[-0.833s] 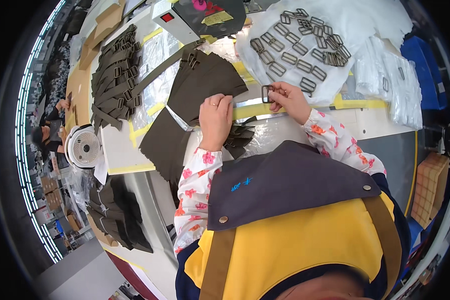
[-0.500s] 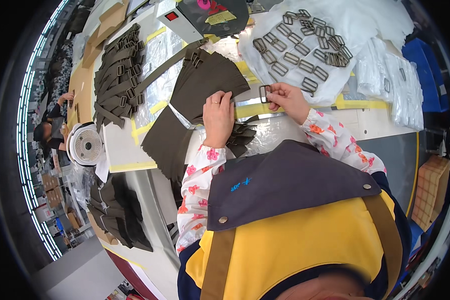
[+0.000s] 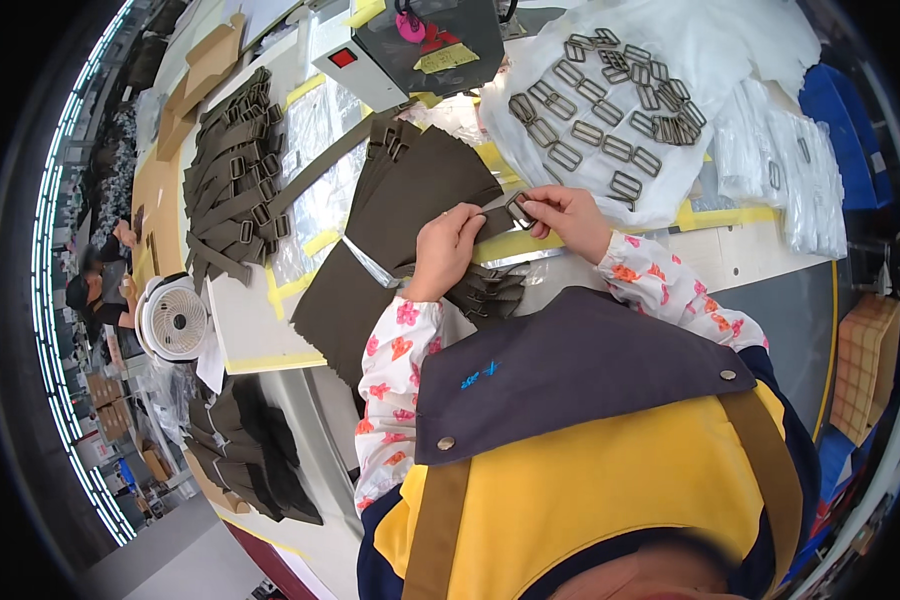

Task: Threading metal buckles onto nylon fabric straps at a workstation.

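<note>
Between finger and thumb, my left hand (image 3: 444, 252) pinches an olive-brown webbing strap (image 3: 494, 222), whose end reaches toward the buckle. My right hand (image 3: 572, 222) grips a dark metal slide buckle (image 3: 517, 211), tilted, right at the strap's end. Whether the strap passes through the buckle is too small to tell. A fanned stack of the same straps (image 3: 425, 170) lies under and beyond my left hand. Close to my left wrist are several straps with buckles (image 3: 488, 290), partly hidden by my sleeve.
Loose slide buckles (image 3: 616, 148) are spread on white plastic sheeting (image 3: 745, 40) at the back right. Buckled straps (image 3: 235, 180) lie at the left. A grey machine (image 3: 440, 60) stands behind, a white fan (image 3: 175, 318) at the left edge, a blue bin (image 3: 845, 140) far right.
My left hand has come off the flat stack and now holds a strap end out to the right. The buckle in my right hand has tilted and met that end.
</note>
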A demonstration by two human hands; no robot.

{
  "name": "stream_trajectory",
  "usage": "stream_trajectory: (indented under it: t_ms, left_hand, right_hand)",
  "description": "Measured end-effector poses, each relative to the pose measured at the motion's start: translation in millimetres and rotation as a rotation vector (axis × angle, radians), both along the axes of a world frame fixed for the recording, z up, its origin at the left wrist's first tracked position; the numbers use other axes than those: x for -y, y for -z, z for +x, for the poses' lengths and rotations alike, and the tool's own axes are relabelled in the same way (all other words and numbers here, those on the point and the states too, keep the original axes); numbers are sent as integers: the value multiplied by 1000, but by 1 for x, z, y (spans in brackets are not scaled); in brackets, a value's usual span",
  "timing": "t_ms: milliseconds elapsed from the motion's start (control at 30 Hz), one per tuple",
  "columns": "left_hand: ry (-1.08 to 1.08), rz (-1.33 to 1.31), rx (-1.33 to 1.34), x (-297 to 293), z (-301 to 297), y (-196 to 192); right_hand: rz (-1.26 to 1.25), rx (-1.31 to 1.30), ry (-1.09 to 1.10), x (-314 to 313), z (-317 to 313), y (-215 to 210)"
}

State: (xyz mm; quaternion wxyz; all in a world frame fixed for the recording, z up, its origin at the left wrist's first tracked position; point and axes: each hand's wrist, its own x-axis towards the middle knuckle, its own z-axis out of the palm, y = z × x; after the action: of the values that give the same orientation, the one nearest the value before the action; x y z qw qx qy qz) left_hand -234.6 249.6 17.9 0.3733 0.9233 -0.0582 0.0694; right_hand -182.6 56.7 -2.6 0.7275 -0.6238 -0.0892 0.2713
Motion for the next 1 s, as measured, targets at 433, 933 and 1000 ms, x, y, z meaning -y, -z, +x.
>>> stream_trajectory:
  t_ms: [433, 933, 1000]
  left_hand:
    - [-253, -372, 29, 2, -7, 7]
    - [134, -150, 115, -22, -24, -25]
    - [77, -331, -13, -30, -33, -26]
  right_hand:
    - [10, -241, -99, -44, -17, -5]
    - [-81, -79, -183, -63, -17, 2]
    - [-107, -82, -230, -69, -15, 7]
